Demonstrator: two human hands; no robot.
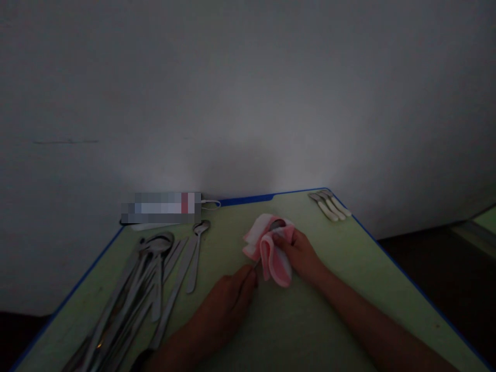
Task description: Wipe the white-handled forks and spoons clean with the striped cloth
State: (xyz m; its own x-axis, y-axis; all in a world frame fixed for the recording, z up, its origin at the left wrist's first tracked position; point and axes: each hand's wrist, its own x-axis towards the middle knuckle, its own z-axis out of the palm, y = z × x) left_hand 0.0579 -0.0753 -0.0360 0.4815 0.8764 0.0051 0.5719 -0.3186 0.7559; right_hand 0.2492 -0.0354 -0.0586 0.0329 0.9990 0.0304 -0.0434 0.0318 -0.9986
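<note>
Over the middle of the table, my left hand [236, 289] is closed around the handle of a metal spoon [277, 224]. The spoon's bowl points away from me and lies partly wrapped in a pink and white cloth [277, 261]. My right hand [300, 253] pinches the cloth against the bowl, its thumb on top. Folds of cloth hang below the right fingers and hide most of the spoon's neck. Left of my left hand lies a pile of metal cutlery [135, 289], with large spoons and long handles overlapping. A single spoon [197, 248] rests at its right side.
Three pieces of cutlery with pale handles [331, 206] lie side by side at the far right corner. A blurred-out object [163, 209] with a white cord [212, 205] stands at the back left. The green table [372, 310] has a blue edge and meets a grey wall [248, 103].
</note>
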